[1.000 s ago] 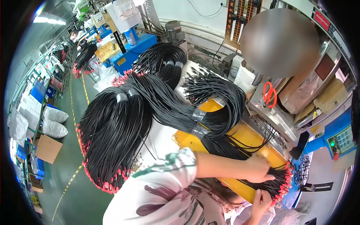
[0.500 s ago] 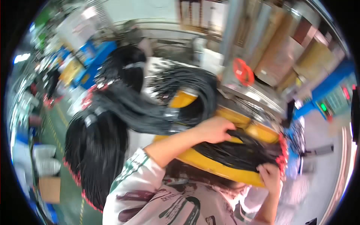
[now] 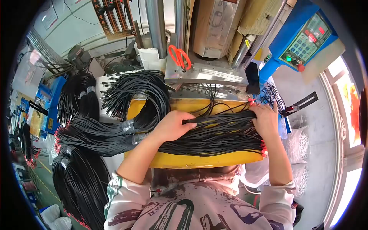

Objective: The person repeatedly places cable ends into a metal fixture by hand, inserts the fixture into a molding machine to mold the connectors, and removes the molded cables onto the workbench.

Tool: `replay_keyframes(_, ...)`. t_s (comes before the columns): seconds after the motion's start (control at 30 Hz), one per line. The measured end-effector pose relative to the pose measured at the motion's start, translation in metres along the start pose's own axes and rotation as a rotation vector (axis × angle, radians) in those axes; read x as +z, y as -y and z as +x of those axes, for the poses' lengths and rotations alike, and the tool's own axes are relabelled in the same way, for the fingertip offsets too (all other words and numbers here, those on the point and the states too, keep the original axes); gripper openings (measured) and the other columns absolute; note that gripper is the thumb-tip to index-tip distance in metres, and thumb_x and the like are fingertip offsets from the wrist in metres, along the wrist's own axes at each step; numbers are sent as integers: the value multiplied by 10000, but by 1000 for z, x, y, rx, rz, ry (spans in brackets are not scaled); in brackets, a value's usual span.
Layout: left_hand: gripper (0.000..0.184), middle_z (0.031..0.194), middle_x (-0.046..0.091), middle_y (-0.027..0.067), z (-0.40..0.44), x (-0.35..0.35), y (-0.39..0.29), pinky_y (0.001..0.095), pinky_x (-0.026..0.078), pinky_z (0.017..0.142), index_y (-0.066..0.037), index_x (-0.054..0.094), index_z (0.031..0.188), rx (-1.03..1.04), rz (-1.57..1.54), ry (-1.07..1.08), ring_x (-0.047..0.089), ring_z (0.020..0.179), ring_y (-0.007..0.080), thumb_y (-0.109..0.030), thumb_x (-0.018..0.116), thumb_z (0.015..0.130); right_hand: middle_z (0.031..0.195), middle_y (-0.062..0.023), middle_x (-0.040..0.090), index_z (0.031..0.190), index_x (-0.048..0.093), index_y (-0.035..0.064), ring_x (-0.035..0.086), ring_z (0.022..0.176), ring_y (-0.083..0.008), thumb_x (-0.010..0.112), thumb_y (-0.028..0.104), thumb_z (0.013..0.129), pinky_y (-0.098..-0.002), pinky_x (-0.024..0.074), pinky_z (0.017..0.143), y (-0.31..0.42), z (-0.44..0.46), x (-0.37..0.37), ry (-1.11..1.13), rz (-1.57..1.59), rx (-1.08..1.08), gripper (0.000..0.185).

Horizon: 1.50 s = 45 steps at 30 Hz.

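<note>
A long bunch of black cables (image 3: 222, 136) lies across the yellow work surface (image 3: 184, 161) in front of me. My left hand (image 3: 173, 125) is closed around part of the bunch at its left, with dark strands showing at the thumb and fingertips. At the opposite end, my right hand (image 3: 265, 119) grips the cables near the red cable tips (image 3: 263, 148); part of its grip is hidden. A few thin cables (image 3: 211, 101) run from the bunch back to the metal press fixture (image 3: 211, 74).
Tied black cable bundles (image 3: 103, 134) lie to the left, and another bundle (image 3: 78, 184) hangs over the front-left edge. Coiled cables (image 3: 142, 88) sit behind my left hand. A blue control panel (image 3: 306, 36) stands at back right, beside a black slotted bracket (image 3: 303, 104).
My view has turned and steadied, so the press now stands straight ahead. My right hand has moved from the near edge to the far side of the bunch. The left still holds cables.
</note>
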State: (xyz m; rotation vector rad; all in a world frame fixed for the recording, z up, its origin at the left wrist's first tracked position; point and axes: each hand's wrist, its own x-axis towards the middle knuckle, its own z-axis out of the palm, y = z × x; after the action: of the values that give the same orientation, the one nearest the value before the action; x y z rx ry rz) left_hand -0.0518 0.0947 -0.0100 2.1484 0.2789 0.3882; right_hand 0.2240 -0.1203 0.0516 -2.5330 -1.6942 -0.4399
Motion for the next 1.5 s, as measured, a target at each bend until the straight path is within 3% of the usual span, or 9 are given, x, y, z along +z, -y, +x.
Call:
replay_keyframes(0.23,162,742,607,63,3,-7,-13,283,471,633,9,696,993,-241,-19,-46,574,659,101,-148,687,954,1170,-83,699,1113,691,96,616,1151,-299,798,200,708,-560,289,1165,8,2,-7,122,258,3,432)
replay_keyframes(0.37,173,792,637,43,-1,-13,-7,274,464,627,35,684,988,-338,-493,-22,572,662,106,-137,676,964,1152,-94,704,1072,687,80,616,1161,-299,816,284,705,-562,302,1159,34,16,25,-13,384,-194,439)
replay_keyframes(0.5,188,811,648,16,-9,-20,-8,259,464,635,58,688,994,-346,-708,-6,580,676,109,-128,670,972,1114,-87,708,1064,694,92,623,1148,-291,824,253,682,-558,308,1161,17,15,23,233,406,-60,434)
replay_keyframes(0.73,185,767,662,116,-1,-5,-22,286,493,681,9,720,1043,-188,-29,-111,598,676,156,-139,703,934,1013,-34,688,1031,701,140,632,1090,-241,767,72,669,-572,301,1173,-1,-7,-9,-135,-65,62,374)
replay_keyframes(1.0,205,754,680,122,2,-4,-12,282,497,668,5,732,1014,-217,1,-92,598,663,140,-149,763,882,1110,-13,677,1068,697,136,592,1169,-235,753,53,697,-604,248,1191,-8,-5,-1,-97,-115,94,384)
replay_keyframes(1.2,200,762,700,55,3,-6,-10,255,489,665,24,729,992,-270,-154,-197,592,697,77,-128,783,873,1300,-37,629,1202,667,112,504,1317,-247,843,230,698,-639,220,1176,8,-16,-12,-4,31,92,547)
replay_keyframes(1.33,244,767,709,53,1,1,4,255,483,647,26,721,995,-296,-294,-221,589,692,60,-161,804,862,1209,-110,675,1182,680,48,671,1055,-307,803,374,793,-494,510,971,60,-15,-23,39,578,-509,522)
replay_keyframes(1.37,241,769,708,51,1,1,5,253,480,643,24,723,990,-281,-369,-219,586,693,55,-168,802,867,1209,-110,675,1182,680,48,671,1055,-307,803,374,793,-494,510,971,72,-13,-17,33,581,-499,522)
replay_keyframes(1.5,205,797,694,16,-7,-13,-23,236,474,652,8,724,1022,-251,-236,-175,584,711,58,-149,773,899,1145,-140,696,1120,701,30,705,931,-327,729,419,873,-454,572,815,92,-6,8,188,462,268,462)
